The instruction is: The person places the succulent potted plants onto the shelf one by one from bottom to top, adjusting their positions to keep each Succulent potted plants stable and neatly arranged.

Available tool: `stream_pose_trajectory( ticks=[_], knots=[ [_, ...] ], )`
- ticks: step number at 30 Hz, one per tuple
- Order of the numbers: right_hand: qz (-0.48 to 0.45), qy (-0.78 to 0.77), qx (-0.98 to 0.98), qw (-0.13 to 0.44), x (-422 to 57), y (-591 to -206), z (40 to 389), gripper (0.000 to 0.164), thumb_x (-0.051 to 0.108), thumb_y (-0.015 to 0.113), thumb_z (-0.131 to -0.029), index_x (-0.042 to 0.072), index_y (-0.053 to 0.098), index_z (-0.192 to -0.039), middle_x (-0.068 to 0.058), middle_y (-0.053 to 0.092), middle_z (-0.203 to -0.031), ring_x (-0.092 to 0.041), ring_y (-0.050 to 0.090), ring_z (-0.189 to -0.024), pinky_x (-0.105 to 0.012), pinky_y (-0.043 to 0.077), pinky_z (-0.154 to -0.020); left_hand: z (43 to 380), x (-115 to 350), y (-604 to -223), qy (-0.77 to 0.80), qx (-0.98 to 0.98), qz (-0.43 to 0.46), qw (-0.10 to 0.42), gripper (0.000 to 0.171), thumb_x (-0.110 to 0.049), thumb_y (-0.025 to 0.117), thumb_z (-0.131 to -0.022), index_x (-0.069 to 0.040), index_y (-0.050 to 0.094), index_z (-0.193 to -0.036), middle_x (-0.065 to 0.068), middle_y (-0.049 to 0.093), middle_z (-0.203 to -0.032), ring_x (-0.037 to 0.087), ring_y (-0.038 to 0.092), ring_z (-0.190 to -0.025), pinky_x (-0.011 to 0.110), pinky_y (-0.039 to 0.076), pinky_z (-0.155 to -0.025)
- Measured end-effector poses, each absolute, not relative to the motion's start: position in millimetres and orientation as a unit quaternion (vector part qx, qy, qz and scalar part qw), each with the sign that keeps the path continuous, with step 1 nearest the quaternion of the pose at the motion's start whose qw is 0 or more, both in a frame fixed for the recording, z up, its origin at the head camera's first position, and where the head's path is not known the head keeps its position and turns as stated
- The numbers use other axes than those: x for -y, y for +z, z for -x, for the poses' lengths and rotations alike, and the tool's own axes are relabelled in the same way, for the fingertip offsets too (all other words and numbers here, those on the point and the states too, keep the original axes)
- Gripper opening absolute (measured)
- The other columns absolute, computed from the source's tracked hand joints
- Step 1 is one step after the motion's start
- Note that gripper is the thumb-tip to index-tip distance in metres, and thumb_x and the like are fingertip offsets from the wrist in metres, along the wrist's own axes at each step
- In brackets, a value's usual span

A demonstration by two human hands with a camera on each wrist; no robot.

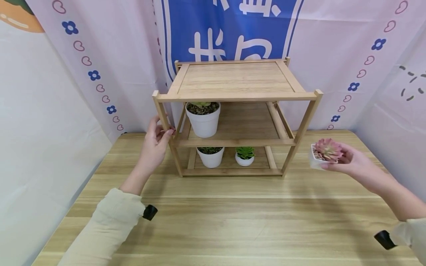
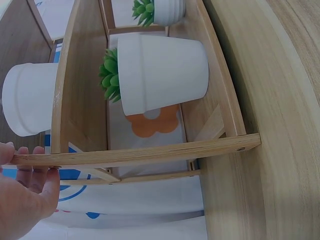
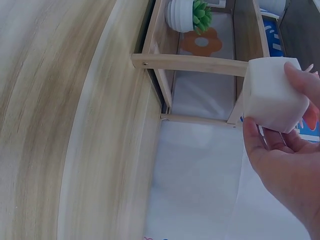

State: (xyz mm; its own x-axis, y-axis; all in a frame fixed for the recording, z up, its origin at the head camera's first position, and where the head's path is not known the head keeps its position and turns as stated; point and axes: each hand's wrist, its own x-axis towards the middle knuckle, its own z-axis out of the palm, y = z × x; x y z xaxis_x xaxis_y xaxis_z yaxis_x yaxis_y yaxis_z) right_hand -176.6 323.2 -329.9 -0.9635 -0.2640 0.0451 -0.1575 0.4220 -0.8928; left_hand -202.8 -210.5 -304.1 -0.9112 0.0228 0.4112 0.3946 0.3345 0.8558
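In the head view a three-level wooden shelf rack (image 1: 233, 96) stands on the table. My left hand (image 1: 156, 138) grips its left front post at middle-shelf height, thumb in front; in the left wrist view the fingers (image 2: 37, 175) wrap the post. Out to the right of the rack, my right hand (image 1: 357, 164) holds a pink succulent (image 1: 327, 149) in a small square white pot (image 1: 316, 159), raised above the table. The right wrist view shows the thumb and fingers pinching this pot (image 3: 272, 95) by its sides.
On the middle shelf, at the left, stands a white plant pot (image 1: 203, 120). The bottom shelf bears another white pot (image 1: 211, 158) and a small ribbed pot with a green succulent (image 1: 245, 154). Behind the rack hangs a printed curtain (image 1: 133, 44). The wooden table (image 1: 233, 221) extends in front.
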Motion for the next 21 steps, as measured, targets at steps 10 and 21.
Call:
stream_pose_trajectory(
  ticks=[10,21],
  knots=[
    [0.134,-0.512,-0.847,0.055,-309.5,-324.5,173.2,0.050,-0.002,0.069,-0.095,0.001,0.045,-0.139,0.017,0.070,-0.107,0.001,0.065,-0.098,-0.016,0.056,-0.081,201.8,209.3,-302.2,-0.564,0.801,0.122,0.161,0.048,0.001,0.044,-0.108,-0.002,0.031,-0.153,0.028,0.057,-0.121,0.041,0.059,-0.115,0.037,0.047,-0.106],
    [0.152,-0.523,-0.836,0.066,-295.6,-321.4,170.5,0.050,-0.004,0.070,-0.093,0.011,0.050,-0.136,0.011,0.069,-0.108,-0.003,0.064,-0.097,-0.019,0.057,-0.080,201.5,208.5,-301.4,-0.567,0.799,0.116,0.160,0.047,0.000,0.045,-0.107,-0.002,0.031,-0.153,0.033,0.056,-0.123,0.042,0.059,-0.116,0.043,0.046,-0.109]
  ],
)
